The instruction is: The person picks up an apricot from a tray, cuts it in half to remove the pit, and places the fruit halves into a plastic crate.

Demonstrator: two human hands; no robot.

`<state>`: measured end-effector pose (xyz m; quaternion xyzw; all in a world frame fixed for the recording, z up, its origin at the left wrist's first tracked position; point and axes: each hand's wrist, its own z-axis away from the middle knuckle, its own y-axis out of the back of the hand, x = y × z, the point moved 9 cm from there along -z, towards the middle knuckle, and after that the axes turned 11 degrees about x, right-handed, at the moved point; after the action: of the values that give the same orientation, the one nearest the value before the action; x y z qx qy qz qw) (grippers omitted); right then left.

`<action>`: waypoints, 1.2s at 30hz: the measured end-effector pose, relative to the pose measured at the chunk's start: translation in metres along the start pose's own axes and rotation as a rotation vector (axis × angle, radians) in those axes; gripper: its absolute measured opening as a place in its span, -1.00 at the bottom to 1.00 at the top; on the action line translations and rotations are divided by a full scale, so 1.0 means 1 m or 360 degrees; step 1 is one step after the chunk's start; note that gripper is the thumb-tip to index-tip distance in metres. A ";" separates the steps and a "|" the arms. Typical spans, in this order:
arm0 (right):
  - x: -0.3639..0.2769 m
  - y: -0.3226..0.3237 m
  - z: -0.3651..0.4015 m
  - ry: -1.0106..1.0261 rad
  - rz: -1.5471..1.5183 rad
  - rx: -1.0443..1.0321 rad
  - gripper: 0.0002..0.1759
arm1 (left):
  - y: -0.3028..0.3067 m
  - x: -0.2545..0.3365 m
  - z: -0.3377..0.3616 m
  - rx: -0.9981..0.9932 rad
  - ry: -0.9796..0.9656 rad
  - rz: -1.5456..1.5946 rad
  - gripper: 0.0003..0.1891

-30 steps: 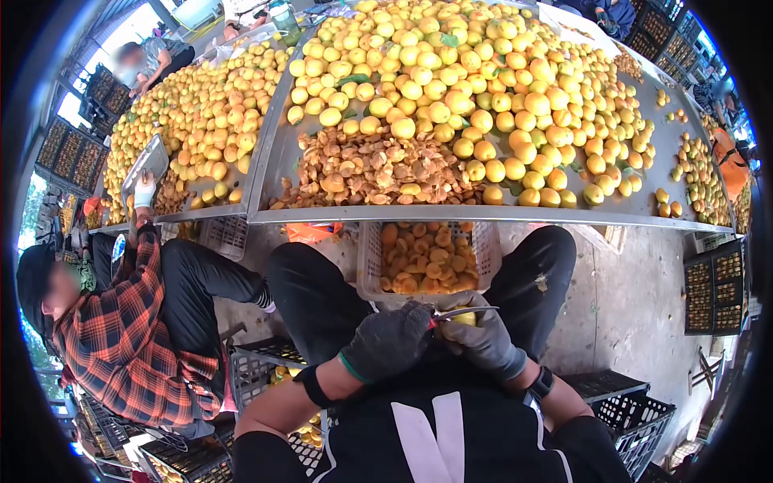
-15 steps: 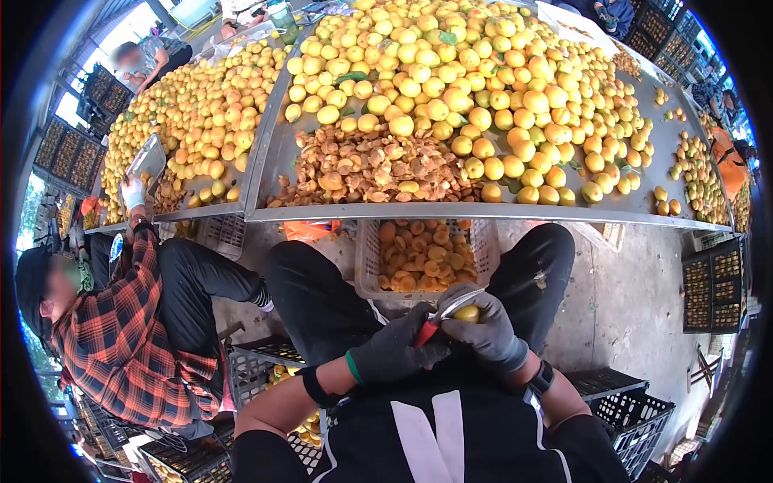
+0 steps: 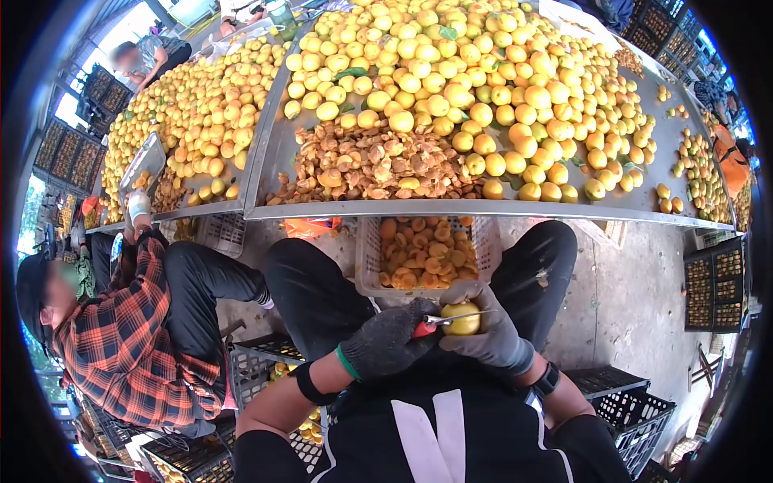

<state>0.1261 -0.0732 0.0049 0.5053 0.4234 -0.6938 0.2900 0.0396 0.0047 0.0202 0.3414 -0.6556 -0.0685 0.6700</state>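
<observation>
My left hand [image 3: 385, 342], the one on the left side of the view, is in a dark glove and wrapped round the red handle of a knife [image 3: 429, 324]. The image's right side shows my right hand [image 3: 493, 336] in a grey glove, its fingers round a yellow apricot [image 3: 461, 318]. The metal blade lies against the fruit. Both hands are close together above my lap. Just beyond them, a pale crate [image 3: 367, 256] of halved apricots [image 3: 425, 253] sits below the table edge.
A metal table [image 3: 378, 211] bears piled whole apricots [image 3: 451, 64] and a brown heap of pits [image 3: 378, 165]. A person in a plaid shirt [image 3: 133, 354] sits at left. Black crates [image 3: 640, 423] stand at lower right, more at lower left.
The blade has swung down from its upright slant to lie across the fruit. The apricot shows more openly between my fingers. At left, the person's gloved hand has moved slightly down.
</observation>
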 end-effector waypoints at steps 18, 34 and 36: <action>-0.013 0.014 0.001 0.0344 0.0769 0.0441 -0.44 | -0.019 -0.023 -0.012 0.0045 0.0207 -0.0077 -0.59; -0.004 0.049 -0.014 0.0089 -0.0502 0.0339 -0.40 | 0.038 -0.016 -0.025 0.0230 0.0646 0.1098 -0.48; -0.013 0.044 -0.011 0.0030 -0.0597 0.0322 -0.37 | 0.048 -0.006 -0.023 0.0380 0.0298 0.0851 -0.51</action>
<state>0.1714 -0.0843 0.0027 0.4507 0.4410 -0.7697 0.0996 0.0436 0.0527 0.0435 0.2379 -0.6611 0.2197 0.6768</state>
